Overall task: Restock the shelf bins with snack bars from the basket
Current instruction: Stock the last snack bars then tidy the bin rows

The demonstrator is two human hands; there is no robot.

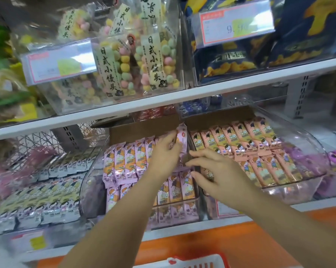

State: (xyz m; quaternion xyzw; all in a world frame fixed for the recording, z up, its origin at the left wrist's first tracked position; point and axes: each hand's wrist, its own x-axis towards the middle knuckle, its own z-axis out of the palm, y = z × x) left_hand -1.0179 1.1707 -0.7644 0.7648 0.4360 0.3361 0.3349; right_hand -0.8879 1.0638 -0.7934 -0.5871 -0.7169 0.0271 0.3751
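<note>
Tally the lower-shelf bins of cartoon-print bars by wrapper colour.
White-wrapper bin: 1
Pink-wrapper bin: 1
Peach-wrapper bin: 1
Total: 3

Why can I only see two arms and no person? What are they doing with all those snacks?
The camera sits on the person's head, so you see what they see: their own arms reaching to a shop shelf. The left hand holds one pink snack bar upright above the rows of pink bars in the middle bin. The right hand is open, fingers spread by the edge between that bin and the orange bars beside it. At the very bottom peeks a red and white basket. Bags of colourful round sweets sit on the shelf above.
</note>
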